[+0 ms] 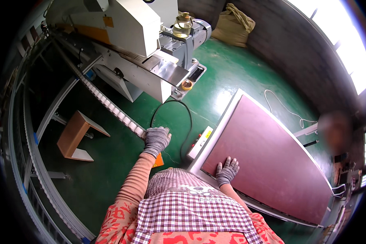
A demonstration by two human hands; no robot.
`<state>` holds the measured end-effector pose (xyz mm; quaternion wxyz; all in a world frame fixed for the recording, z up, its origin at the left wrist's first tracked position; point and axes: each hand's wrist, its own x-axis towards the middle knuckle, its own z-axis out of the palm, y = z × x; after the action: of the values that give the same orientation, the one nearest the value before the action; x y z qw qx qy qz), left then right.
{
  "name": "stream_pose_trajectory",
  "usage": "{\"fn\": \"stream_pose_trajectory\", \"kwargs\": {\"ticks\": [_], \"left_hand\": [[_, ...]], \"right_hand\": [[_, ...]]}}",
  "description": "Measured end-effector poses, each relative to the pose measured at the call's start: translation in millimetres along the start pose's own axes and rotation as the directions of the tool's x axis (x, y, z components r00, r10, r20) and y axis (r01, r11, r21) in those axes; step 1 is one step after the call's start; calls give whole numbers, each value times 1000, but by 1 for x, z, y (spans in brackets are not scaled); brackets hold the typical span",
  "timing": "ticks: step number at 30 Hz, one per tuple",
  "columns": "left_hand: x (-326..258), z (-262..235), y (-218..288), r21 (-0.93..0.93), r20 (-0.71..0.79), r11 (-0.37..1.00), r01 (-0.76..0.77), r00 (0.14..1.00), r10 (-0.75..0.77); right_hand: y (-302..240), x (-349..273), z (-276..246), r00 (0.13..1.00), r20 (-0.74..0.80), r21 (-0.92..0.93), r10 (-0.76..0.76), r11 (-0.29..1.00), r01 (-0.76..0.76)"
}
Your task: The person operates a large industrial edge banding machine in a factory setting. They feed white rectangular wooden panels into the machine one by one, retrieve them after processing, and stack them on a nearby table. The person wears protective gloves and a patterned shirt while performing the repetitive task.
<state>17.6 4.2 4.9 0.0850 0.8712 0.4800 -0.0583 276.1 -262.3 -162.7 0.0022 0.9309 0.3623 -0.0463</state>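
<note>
My left hand (157, 141), in a grey striped glove, is closed on the near end of a narrow roller rail (110, 106) with pale rollers, which slants away to the far left beside a white machine. On the right, my right hand (227, 171) rests on a broad dark red tabletop (268, 162) with a white edge. Its gloved fingers are spread flat near the table's left end, and it holds nothing.
A white machine (130, 28) with a grey motor (200, 33) stands ahead. Left lies a curved metal conveyor frame (36, 158), with a brown-and-white panel piece (75, 136) nearby. A control box (200, 143) adjoins the table; a black cable (190, 116) loops on the green floor. Far back sits a sack (233, 26).
</note>
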Motion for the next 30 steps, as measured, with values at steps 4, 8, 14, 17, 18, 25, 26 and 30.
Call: {"fn": "stream_pose_trajectory", "kwargs": {"ticks": [4, 8, 14, 17, 18, 25, 26, 30], "left_hand": [[-1, -4, 0, 8, 36, 1000, 30, 999, -30], [2, 0, 0, 28, 23, 999, 25, 999, -26], [3, 5, -2, 8, 0, 1000, 24, 1000, -24], [2, 6, -1, 11, -22, 1000, 11, 1000, -11], [2, 7, -2, 12, -25, 1000, 12, 1000, -12], [1, -4, 3, 26, 19, 999, 38, 999, -38], [1, -4, 3, 27, 17, 999, 37, 999, -38], [2, 5, -2, 24, -8, 999, 34, 999, -34]], "right_hand": [[8, 6, -5, 997, 13, -15, -71, 997, 71], [8, 7, -8, 997, 14, -10, -71, 997, 71], [19, 11, -5, 994, 33, 66, -103, 993, 100], [37, 19, -21, 977, 118, 96, -179, 981, 168], [42, 31, -35, 965, 171, 113, -199, 977, 182], [56, 87, -63, 995, -30, 273, 96, 958, -84], [48, 83, -63, 981, -154, 238, 119, 968, -80], [16, 14, -12, 992, -112, 71, 53, 996, -45]]}}
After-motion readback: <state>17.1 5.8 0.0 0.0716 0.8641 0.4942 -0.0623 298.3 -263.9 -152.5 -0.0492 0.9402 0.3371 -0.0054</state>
